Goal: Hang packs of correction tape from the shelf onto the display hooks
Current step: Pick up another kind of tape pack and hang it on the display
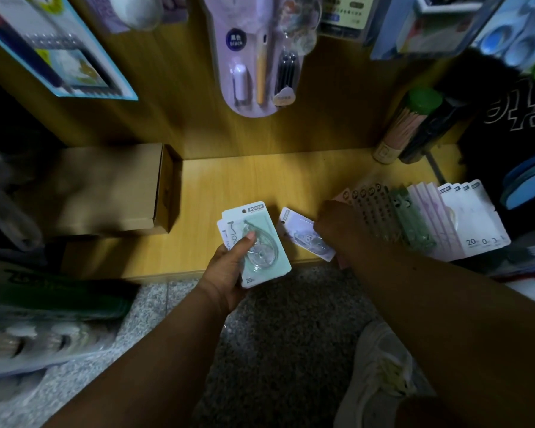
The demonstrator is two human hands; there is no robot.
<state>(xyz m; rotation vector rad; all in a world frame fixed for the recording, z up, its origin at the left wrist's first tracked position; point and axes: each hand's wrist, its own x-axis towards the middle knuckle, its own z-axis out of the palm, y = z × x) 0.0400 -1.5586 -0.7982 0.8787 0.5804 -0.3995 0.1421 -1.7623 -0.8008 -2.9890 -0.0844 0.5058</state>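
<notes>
My left hand [229,270] grips a small stack of correction tape packs [261,239] over the front edge of the wooden shelf [260,180], a pale green pack on top with my thumb across its blister. My right hand [337,227] holds a lilac pack [303,236] low over the shelf, just right of the left-hand stack. A fanned row of more packs [430,217], pink, green, lilac and white, lies on the shelf to the right of my right hand.
A brown cardboard box [112,189] lies on the shelf's left. Blister-packed stationery [260,57] hangs on the back panel above. Pencil tubes [408,125] stand at the back right. Packaged goods [44,329] sit low on the left. A white shoe [380,375] stands on the speckled floor.
</notes>
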